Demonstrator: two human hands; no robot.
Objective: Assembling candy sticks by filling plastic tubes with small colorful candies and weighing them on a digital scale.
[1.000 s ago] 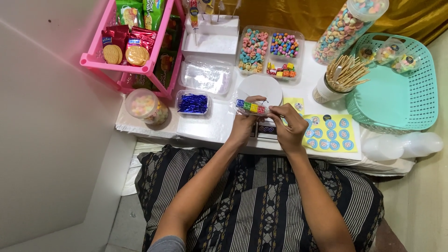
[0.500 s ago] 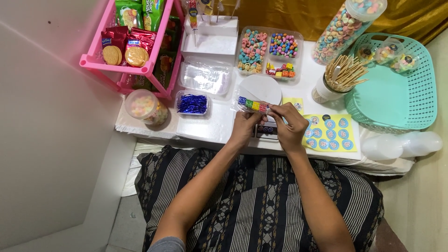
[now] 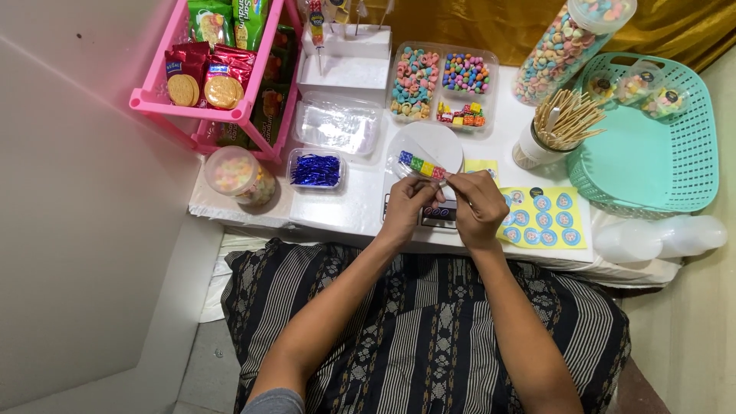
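Both hands, the left hand (image 3: 406, 208) and right hand (image 3: 477, 207), pinch a candy skewer (image 3: 422, 165) at frame centre above the white dish (image 3: 441, 142); loosened fingers could spill candies.

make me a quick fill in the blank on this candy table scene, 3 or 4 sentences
1. Both hands hold a skewer of coloured candy cubes wrapped in a clear ____.
2. The left hand and right hand work above a round ____ plate.
3. The wooden sticks stand in a cup beside a ____ coloured basket.
4. The snack packets sit in a ____ rack.

Missing words: bag; white; turquoise; pink
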